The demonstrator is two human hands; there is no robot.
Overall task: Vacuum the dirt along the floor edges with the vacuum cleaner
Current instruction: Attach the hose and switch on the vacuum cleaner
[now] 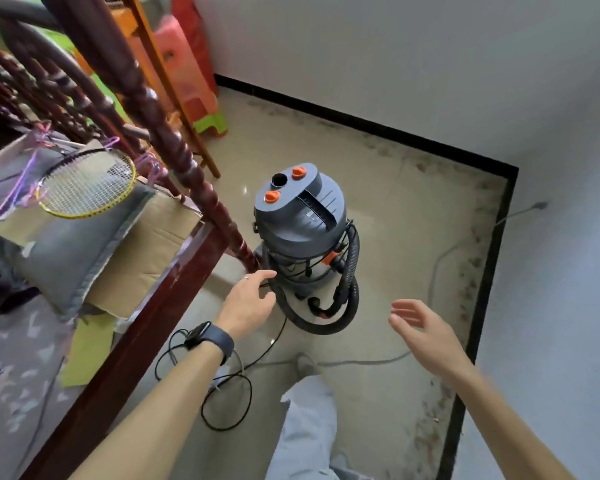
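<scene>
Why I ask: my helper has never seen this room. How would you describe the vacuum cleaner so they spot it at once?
Find the dark wooden bed and follow its twisted corner post down to the floor. The vacuum cleaner stands beside the post's foot. It alone has a grey domed lid with two orange knobs and a black ribbed hose round it.

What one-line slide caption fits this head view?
Left hand at the vacuum cleaner; right hand open in air, dirt lining the floor edges.
</scene>
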